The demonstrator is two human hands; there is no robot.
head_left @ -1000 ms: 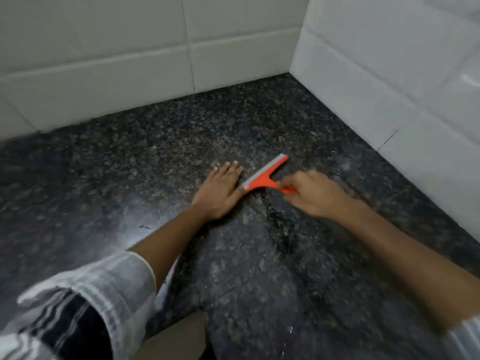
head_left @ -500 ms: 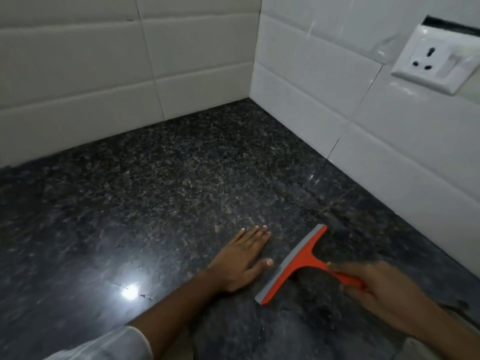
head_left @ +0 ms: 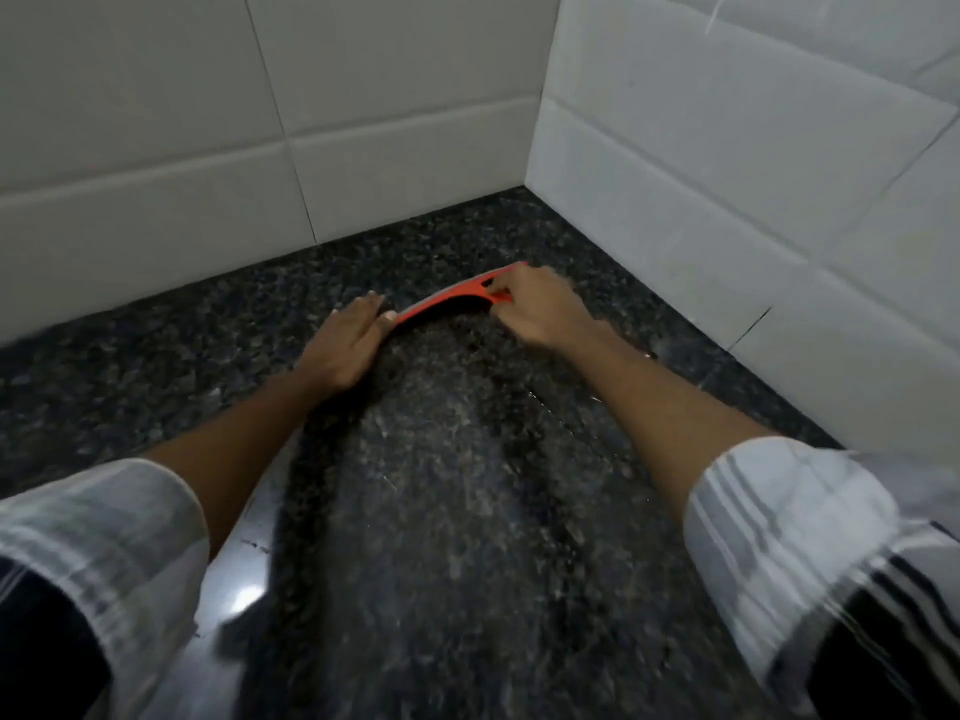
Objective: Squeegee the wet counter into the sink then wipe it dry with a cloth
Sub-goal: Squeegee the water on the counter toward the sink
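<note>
An orange squeegee [head_left: 447, 299] with a grey blade lies across the dark speckled granite counter [head_left: 457, 511], near the back corner. My right hand [head_left: 540, 309] grips its handle at the right end. Flat on the counter, fingers together, my left hand [head_left: 348, 343] rests with its thumb touching the blade's left end. Faint water streaks show on the stone in front of the blade. No sink or cloth is in view.
White tiled walls [head_left: 208, 148] meet in a corner [head_left: 540, 148] just behind the squeegee and run along the right side. A bright light glare [head_left: 247, 597] sits on the counter at the lower left. Striped sleeves cover both forearms.
The squeegee and both hands have moved far back toward the wall corner. The camera has tilted down and the wall socket has left the view.
</note>
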